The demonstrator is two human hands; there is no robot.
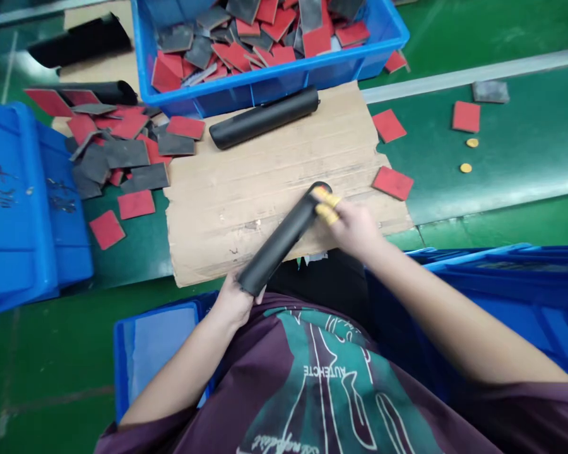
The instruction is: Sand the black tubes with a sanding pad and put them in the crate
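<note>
A black tube (pixel 284 238) lies slanted over the near edge of a cardboard sheet (pixel 246 183). My left hand (pixel 234 302) grips its near end, fingers wrapped round it. My right hand (pixel 348 224), with yellow finger covers on two fingertips, is closed on the tube's far end. A second black tube (pixel 264 118) rests at the cardboard's far edge, untouched.
A blue bin (pixel 383 47) full of red and grey square pads stands beyond the cardboard. More pads are piled at the left (pixel 118 148) and scattered on the green table at the right (pixel 392 183). Blue crates stand at left (pixel 23 202), near left and right.
</note>
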